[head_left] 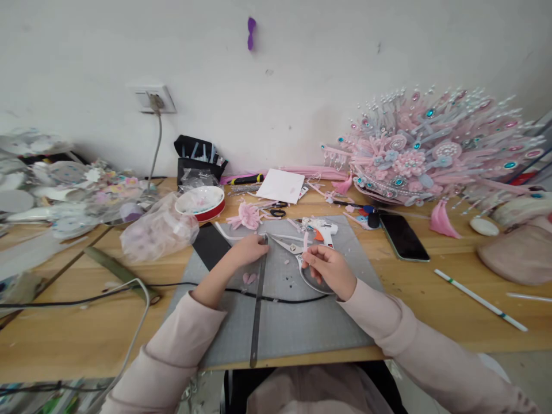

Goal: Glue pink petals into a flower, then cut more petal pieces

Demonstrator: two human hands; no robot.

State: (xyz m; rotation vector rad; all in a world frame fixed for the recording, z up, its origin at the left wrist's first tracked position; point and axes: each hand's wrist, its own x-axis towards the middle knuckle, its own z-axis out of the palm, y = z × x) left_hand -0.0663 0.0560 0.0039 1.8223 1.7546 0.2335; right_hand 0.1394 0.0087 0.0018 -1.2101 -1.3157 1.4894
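My left hand (248,248) rests closed on the grey cutting mat (284,322), its fingertips pinching the top end of a long metal ruler (257,307) that runs toward me. My right hand (328,267) is curled over the handle of a pair of scissors (290,247) lying on the mat, and its fingers pinch a thin pink strip (305,241). Small pink cut pieces (249,278) lie on the mat between my arms. A black cable (276,298) crosses the mat under my wrists.
A white glue gun (321,228) and a pink fabric flower (248,215) lie at the mat's far edge. A large pink beaded headdress (425,152) fills the right rear. A phone (403,237), a red-rimmed bowl (202,202), a plastic bag (157,230) and a white stick (478,299) lie around.
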